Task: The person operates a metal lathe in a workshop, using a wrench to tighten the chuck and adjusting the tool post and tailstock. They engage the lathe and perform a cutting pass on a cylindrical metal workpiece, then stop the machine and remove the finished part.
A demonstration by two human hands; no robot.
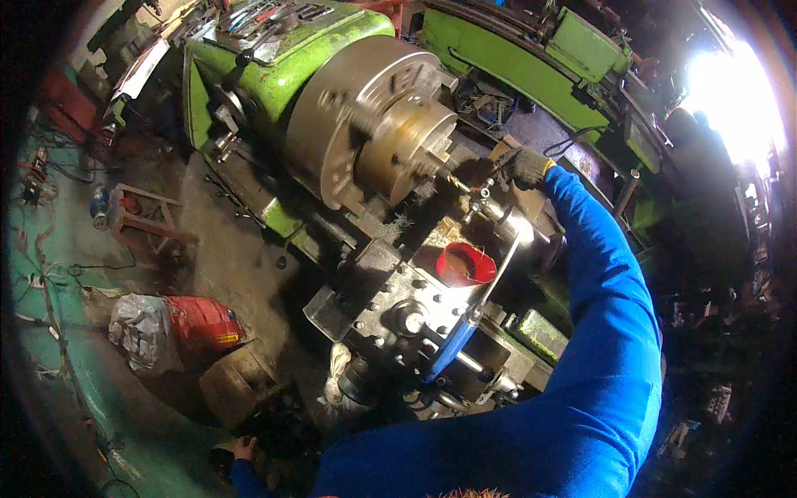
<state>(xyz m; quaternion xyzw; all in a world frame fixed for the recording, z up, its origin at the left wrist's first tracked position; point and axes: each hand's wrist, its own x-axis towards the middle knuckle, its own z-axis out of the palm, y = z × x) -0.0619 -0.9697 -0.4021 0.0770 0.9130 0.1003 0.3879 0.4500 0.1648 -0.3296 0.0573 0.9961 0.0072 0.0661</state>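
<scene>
Blue sleeve (pixel 610 307), head view: it leads up to the right hand (pixel 528 168), in a dark glove with a yellow cuff, beside the drill bit (pixel 452 180). From my remote seat the gloved fingers look partly curled; I cannot tell how far open they are or whether they grip anything. Near the lower left edge, the left hand (pixel 245 449) is small and shadowed; its opening and contents I also cannot tell.

The metal cylinder (pixel 407 145) sits at the face of the large grey chuck (pixel 328 133), and the bit points toward its end; contact between the two is unclear. Blur on the chuck suggests rotation, so I judge the step in hand to be drilling on the lathe. As I read it, the next move calls for a steady feed along the axis, with the glove well clear of the rotating parts.

Below the bit, a red bowl (pixel 484 267) with brownish contents rests beside the bolted block (pixel 390 300), and a blue-handled lever (pixel 457 344) slants across. Hand tools (pixel 274 23) lie on top of the green headstock (pixel 278 79). Leftward, a teal floor (pixel 137 419) carries red and grey bags (pixel 202 322); strong light (pixel 735 108) enters at right.
</scene>
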